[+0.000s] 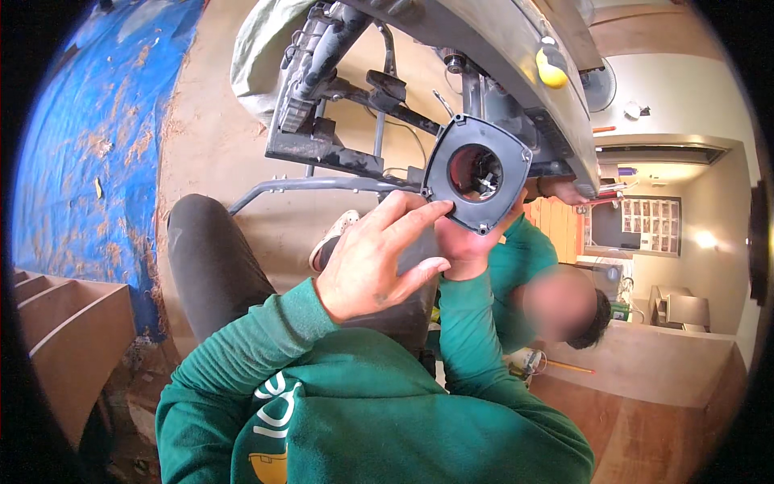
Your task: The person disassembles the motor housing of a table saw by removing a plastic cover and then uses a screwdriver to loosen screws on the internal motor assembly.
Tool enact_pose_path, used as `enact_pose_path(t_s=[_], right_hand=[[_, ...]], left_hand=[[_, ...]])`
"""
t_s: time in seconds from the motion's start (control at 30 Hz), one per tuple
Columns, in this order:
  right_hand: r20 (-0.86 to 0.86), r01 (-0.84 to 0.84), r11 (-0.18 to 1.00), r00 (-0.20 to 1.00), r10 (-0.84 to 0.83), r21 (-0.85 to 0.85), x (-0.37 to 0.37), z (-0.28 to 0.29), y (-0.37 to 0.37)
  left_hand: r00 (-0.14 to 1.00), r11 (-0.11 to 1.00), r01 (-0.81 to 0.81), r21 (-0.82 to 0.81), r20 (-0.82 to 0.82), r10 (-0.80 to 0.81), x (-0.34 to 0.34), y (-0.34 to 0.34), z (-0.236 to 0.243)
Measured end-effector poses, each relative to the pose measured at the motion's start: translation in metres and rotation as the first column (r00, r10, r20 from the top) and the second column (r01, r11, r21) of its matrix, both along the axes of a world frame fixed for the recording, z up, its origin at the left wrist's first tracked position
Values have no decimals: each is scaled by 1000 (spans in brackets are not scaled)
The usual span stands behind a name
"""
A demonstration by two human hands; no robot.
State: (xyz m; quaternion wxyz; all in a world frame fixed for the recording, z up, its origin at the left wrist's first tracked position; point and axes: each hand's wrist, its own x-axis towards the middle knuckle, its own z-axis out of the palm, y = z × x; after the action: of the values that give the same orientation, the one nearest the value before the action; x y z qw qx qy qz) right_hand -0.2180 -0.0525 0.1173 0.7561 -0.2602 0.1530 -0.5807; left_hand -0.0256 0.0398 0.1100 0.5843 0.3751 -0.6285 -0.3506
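One dark grey plastic housing (512,179), squarish with bowed sides, a big round opening and four corner lugs, is held up just off the near right end of the metal frame (322,155). The right hand (468,244) is closed on its near edge from below, some fingers hidden behind it; the left hand (375,262) is loosely open, thumb apart, index fingertip at the housing's near left corner, gripping nothing that I can see. Left of the frame, tan floor (210,121) stretches to one blue tarp's edge (89,153); right of the frame, tighter quarters: one co-worker's green sleeve (516,250) sits near the housing
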Motion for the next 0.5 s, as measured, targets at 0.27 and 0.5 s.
enact_pose_path(t_s=[0.27,0.5], right_hand=[[-6,20,1000,1000,-20,22,3,2,-1],[-90,62,998,994,-59,33,7,8,1]], left_hand=[[1000,1000,-20,1,-16,20,-1,0,0],[999,1000,-10,-17,-52,9,4,-1,1]])
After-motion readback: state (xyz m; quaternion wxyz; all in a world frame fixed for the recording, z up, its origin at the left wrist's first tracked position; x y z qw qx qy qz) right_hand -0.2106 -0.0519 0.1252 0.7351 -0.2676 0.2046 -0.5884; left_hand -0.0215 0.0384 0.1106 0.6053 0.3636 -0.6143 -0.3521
